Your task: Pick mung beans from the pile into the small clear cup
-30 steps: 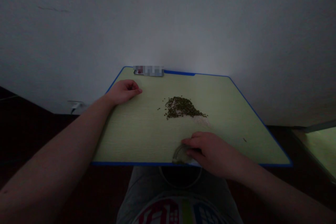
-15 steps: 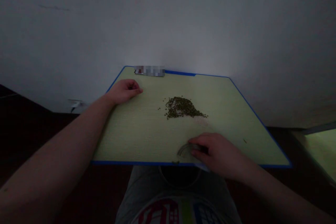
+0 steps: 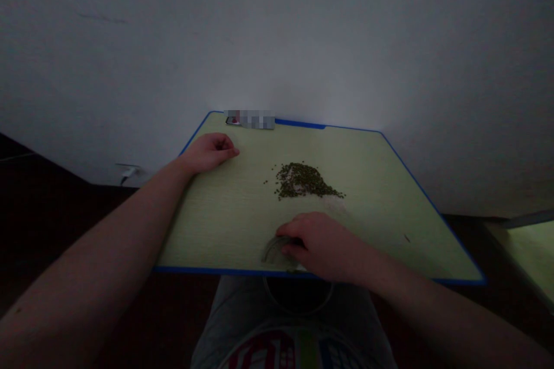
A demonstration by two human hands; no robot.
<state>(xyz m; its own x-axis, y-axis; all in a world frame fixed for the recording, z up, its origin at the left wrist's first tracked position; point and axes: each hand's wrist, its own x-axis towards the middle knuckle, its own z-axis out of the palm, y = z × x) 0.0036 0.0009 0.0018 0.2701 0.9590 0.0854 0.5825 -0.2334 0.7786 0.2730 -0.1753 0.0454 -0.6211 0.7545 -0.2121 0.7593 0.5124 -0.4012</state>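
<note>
My right hand (image 3: 318, 245) is closed on a clear, curved-rimmed piece (image 3: 272, 248), perhaps a lid or shallow dish, low over the near edge of the pale green tabletop (image 3: 216, 219). A few small beans lie at that edge, partly hidden by the hand. Beyond it spreads a pile of small green beans (image 3: 303, 180), with a few strays to its left and a pale patch on its right side. My left hand (image 3: 212, 151) rests curled at the table's left side, thumb along the fingers; nothing shows in it.
A dark round container (image 3: 298, 295) with a light rim sits below the near edge, between my legs. A flat package (image 3: 251, 120), partly blurred out, lies at the back by the wall. One dark sliver (image 3: 407, 238) is on the right. The table has a blue border.
My right hand has moved left along the near edge with the clear curved piece. My left hand stays in place on the table. The view has shifted slightly.
</note>
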